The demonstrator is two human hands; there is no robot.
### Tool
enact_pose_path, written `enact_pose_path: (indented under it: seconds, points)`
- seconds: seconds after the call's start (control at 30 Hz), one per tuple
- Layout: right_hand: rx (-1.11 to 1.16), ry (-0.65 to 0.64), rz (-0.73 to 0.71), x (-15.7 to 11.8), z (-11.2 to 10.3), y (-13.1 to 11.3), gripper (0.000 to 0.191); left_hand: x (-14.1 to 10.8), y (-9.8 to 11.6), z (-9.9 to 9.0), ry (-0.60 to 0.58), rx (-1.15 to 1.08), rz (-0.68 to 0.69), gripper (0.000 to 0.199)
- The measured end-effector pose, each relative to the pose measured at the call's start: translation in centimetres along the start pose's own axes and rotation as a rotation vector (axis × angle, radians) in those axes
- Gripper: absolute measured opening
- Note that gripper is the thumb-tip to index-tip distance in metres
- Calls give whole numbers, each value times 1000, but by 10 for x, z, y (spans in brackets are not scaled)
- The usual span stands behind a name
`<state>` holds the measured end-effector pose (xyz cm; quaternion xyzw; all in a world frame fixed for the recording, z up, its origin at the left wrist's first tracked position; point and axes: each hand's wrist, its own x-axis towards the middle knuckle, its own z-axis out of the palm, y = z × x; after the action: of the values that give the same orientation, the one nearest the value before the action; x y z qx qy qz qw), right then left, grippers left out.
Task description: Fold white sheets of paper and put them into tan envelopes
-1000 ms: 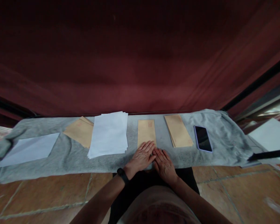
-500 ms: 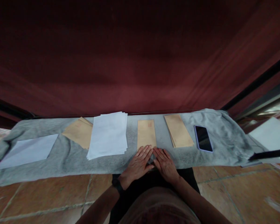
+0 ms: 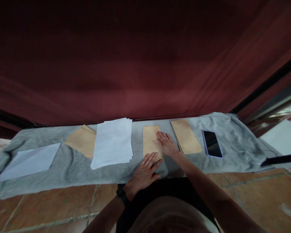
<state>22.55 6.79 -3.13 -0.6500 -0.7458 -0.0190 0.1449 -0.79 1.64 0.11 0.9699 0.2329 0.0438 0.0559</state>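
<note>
Slid right hand [image 3: 167, 143] from 5 to 2 o'clock on flat, rectangular tan paper envelope [image 3: 149, 139], lying midway along grey fleece cloth [image 3: 235, 142]. Resting left hand [image 3: 145, 171] at 6 o'clock. Spreading both flat, gripping nothing. Could skew or wrinkle envelope by pressing unevenly.

Desk [image 3: 242, 145]: long, grey-covered, creased
Backdrop [image 3: 145, 81]: dark red, behind the desk
Floor [image 3: 50, 207]: orange-brown tiles, below the desk
Dark bars [image 3: 266, 82]: slanting, near the desk's ends
Light: dim, backdrop darkest high above the desk
</note>
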Motion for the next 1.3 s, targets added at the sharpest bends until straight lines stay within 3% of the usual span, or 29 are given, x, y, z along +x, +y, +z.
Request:
enact_pose_path:
  seconds: [0.17,0.3,0.7,0.93,1.1,1.3]
  points:
    - [-25,-37,80,27,4,8,56,1,0,-3,-11,-8,-1,68]
    - [-33,-26,87,26,6,7,57,1,0,-2,0,-15,-5,68]
    - [37,19,-103,-64,-12,-20,52,0,1,0,31,-12,12,66]
    - [75,61,-108,-110,-26,-47,52,-1,0,5,43,-4,4,73]
    - [83,80,-129,-127,-31,-66,59,-3,1,9,51,13,-18,76]
    - [41,65,-150,-130,-33,-64,58,-11,-2,5,73,50,-45,77]
